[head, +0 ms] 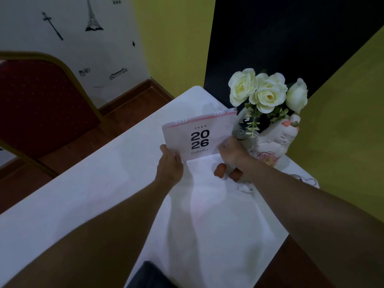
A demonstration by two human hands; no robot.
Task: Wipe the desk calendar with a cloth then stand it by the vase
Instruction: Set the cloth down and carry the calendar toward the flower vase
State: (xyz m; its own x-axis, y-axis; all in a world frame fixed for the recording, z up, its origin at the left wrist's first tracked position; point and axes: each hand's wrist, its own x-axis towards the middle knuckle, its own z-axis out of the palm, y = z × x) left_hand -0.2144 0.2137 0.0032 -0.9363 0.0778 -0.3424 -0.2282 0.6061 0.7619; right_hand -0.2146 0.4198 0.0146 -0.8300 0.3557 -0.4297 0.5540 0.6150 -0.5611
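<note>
A pink spiral-bound desk calendar [200,135] marked "2026" stands upright near the far end of the white table [104,183], its cover facing me. My left hand [170,165] grips its lower left corner. My right hand [232,151] holds its lower right edge. Just right of the calendar is a clear vase [242,129] with white roses [266,92]. A dark cloth [149,275] lies at the table's near edge, partly cut off by the frame.
A white cat figurine [276,140] sits right of the vase, close to my right forearm. Two small orange objects [220,170] lie under my right wrist. A red chair [41,104] stands left of the table. Walls close the far corner.
</note>
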